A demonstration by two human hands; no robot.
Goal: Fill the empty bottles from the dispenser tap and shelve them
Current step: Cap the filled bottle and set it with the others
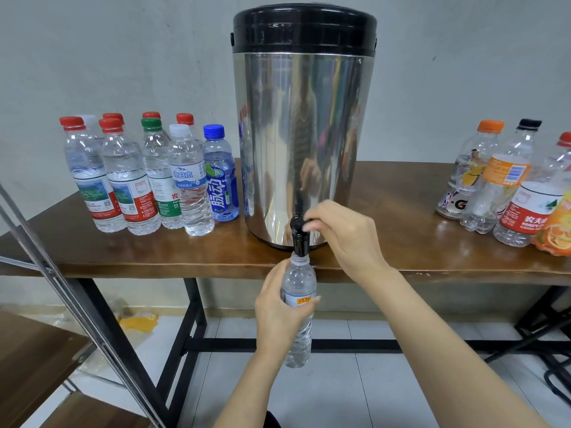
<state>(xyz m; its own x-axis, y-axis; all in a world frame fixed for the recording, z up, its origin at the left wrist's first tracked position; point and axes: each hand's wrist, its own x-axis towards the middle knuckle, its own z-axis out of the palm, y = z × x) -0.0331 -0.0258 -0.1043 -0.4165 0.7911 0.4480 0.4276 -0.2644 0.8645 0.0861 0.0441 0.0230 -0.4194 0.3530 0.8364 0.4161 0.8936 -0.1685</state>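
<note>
A tall steel dispenser with a black lid stands on the wooden table. Its black tap juts over the front edge. My left hand grips a clear uncapped bottle upright, its mouth right under the tap spout. The bottle looks almost full of water. My right hand pinches the tap's lever from the right side.
Several capped, filled bottles cluster on the table's left. Several clear, empty-looking bottles stand at the right end. A metal shelf frame with wooden boards occupies the lower left. Black table legs and a crossbar run beneath the table.
</note>
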